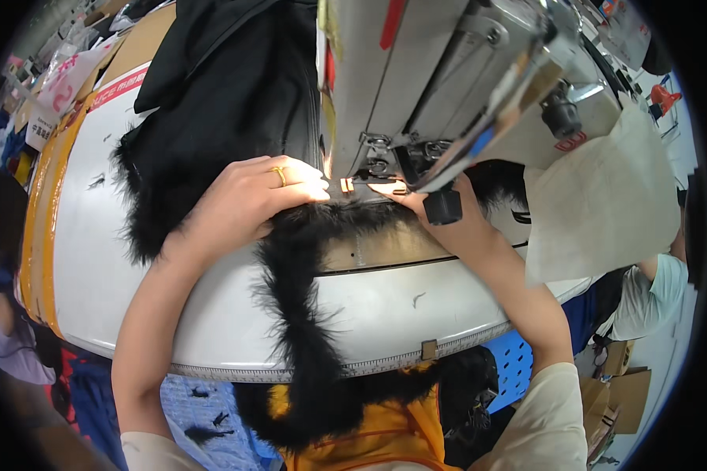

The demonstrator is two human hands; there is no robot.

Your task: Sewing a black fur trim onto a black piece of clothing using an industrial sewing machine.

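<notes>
A black garment (243, 86) with a fluffy black fur trim (287, 282) lies on the bed of a sewing machine (393, 94). My left hand (247, 200), a ring on one finger, is closed on the garment's edge just left of the lit needle area. To the right of the presser foot (377, 179), my right hand (456, 216) grips the trimmed edge, partly hidden behind a black knob (443, 206). Between the hands runs the trim along the machine's edge. Its loose strip hangs over the table front into my lap.
A measuring tape (385, 363) lines the front edge of the white table (212, 330). A pale cloth sheet (605, 196) hangs from the machine at right. Tape-covered cardboard (51, 212) edges the left side. Below are a blue crate (511, 365) and cardboard boxes (628, 400). Other people sit nearby.
</notes>
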